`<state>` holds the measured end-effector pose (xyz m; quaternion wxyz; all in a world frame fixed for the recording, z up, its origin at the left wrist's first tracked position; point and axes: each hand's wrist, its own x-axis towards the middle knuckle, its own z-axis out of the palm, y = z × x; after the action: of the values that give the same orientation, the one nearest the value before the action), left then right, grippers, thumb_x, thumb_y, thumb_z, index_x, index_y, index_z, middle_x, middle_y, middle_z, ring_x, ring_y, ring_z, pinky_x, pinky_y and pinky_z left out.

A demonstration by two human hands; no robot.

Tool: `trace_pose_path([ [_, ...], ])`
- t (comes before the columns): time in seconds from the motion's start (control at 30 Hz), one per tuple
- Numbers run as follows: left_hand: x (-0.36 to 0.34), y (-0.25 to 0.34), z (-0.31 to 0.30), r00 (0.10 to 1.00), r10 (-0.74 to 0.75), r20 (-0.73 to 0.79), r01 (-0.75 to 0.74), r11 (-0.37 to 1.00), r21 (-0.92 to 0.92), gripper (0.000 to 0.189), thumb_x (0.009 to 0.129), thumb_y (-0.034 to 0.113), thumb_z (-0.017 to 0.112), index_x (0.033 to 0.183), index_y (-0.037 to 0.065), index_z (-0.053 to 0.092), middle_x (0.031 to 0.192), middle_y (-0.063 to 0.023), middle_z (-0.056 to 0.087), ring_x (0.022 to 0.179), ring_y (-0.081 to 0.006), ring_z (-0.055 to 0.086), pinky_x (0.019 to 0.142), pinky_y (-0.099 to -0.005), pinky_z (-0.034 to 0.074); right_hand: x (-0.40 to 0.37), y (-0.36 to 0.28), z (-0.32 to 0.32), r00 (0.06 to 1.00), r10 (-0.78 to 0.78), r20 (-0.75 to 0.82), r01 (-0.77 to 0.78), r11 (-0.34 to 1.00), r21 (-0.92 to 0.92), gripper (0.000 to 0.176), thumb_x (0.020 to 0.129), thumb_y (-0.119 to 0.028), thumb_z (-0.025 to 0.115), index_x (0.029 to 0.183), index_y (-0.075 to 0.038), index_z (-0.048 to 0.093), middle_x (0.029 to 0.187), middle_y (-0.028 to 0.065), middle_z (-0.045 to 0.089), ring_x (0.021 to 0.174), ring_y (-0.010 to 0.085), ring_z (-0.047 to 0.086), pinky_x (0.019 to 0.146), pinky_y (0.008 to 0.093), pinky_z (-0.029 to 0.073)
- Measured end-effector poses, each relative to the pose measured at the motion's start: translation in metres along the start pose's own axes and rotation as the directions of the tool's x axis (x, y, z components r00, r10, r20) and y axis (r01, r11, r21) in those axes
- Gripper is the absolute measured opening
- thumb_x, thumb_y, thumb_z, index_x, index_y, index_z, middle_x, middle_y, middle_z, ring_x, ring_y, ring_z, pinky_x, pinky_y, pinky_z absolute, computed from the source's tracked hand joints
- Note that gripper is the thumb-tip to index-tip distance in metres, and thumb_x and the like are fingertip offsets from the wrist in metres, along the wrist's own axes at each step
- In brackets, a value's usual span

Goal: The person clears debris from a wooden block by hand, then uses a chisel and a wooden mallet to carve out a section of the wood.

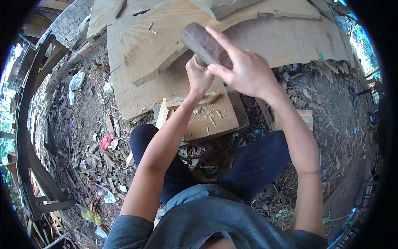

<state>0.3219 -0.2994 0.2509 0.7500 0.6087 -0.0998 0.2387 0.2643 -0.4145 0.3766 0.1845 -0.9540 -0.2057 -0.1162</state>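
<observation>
A: Locate the dark wooden block [199,40].

B: Look to the upper middle of the view. Raised above the low wooden surface [208,131]; tilted, with one end toward the upper left and the other beside the right grip [250,71].

A: Report the state of the left grip [200,78].

B: Curled closed against the underside of the block, partly hidden behind it.

A: And of the right grip?

B: Spread, with index finger extended along the far edge of the block and thumb at the near end. Cannot tell how firmly pressed.

A: Inspect the surface.

B: Strewn with pale shavings [212,118]. Laid across the far side, below the left forearm [171,135]: a narrow wooden strip [210,98].

A: Proceed beyond the surface.

B: Covered with plywood sheets [290,41], topped by a thick plank [161,37].

A: Read any markings.

B: On the plywood, toward the right: a green mark [321,55], too small to read. On the littered ground [93,118], to the left: a red wrapper [106,142]; print too small to tell.
</observation>
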Motion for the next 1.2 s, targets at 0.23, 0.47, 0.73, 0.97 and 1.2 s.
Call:
trace_pose_path([
  [0.23,-0.002,-0.002,-0.005,0.989,0.121,0.087,-0.134,0.978,0.160,0.012,0.077,0.006,0.068,0.084,-0.001,0.061,0.072,-0.0064,0.066,0.065,-0.0095,0.057,0.063,-0.0281,0.049,-0.001,-0.014,-0.007,0.940,-0.043,-0.338,0.126,0.965,0.228,0.073,0.084,-0.042,0.060,0.148,-0.023,0.030,0.082,0.0183,0.069,0.079,0.0354,0.069,0.074,0.0465,0.053],
  [0.47,0.005,-0.019,-0.006,0.999,0.017,0.035,-0.021,0.991,0.133,0.012,0.079,0.007,0.069,0.085,0.000,0.061,0.070,-0.0054,0.061,0.065,-0.0091,0.053,0.062,-0.0288,0.048,0.003,-0.008,-0.016,0.934,-0.093,-0.346,0.181,0.956,0.231,0.075,0.085,-0.040,0.059,0.150,-0.024,0.026,0.089,0.0184,0.070,0.084,0.0358,0.068,0.082,0.0431,0.053],
  [0.73,0.009,-0.016,-0.010,0.998,0.008,0.065,-0.016,0.992,0.129,0.012,0.076,0.005,0.068,0.084,-0.001,0.061,0.071,-0.0069,0.064,0.064,-0.0109,0.055,0.063,-0.0308,0.049,0.005,-0.008,-0.009,0.978,-0.088,-0.189,0.122,0.977,0.178,0.074,0.085,-0.038,0.061,0.149,-0.025,0.027,0.070,0.0158,0.067,0.059,0.0276,0.066,0.059,0.0404,0.054],
  [0.97,0.004,-0.004,-0.008,0.997,0.061,0.047,-0.062,0.998,0.012,0.015,0.076,0.006,0.071,0.079,0.000,0.058,0.068,-0.0052,0.062,0.064,-0.0094,0.051,0.062,-0.0299,0.047,-0.007,0.027,0.019,0.985,-0.132,-0.115,0.142,0.986,0.087,0.079,0.085,-0.037,0.061,0.151,-0.025,0.021,0.108,0.0229,0.066,0.074,0.0313,0.069,0.062,0.0403,0.055],
  [1.2,-0.001,-0.012,-0.014,0.993,-0.056,0.100,0.038,0.984,0.176,0.019,0.079,0.008,0.071,0.075,0.001,0.054,0.065,-0.0011,0.054,0.063,-0.0075,0.045,0.058,-0.0275,0.043,-0.039,0.071,0.077,0.821,0.350,0.451,-0.428,0.900,0.082,0.083,0.088,-0.040,0.054,0.153,-0.024,0.006,0.103,0.0206,0.068,0.070,0.0275,0.069,0.075,0.0432,0.055],
])
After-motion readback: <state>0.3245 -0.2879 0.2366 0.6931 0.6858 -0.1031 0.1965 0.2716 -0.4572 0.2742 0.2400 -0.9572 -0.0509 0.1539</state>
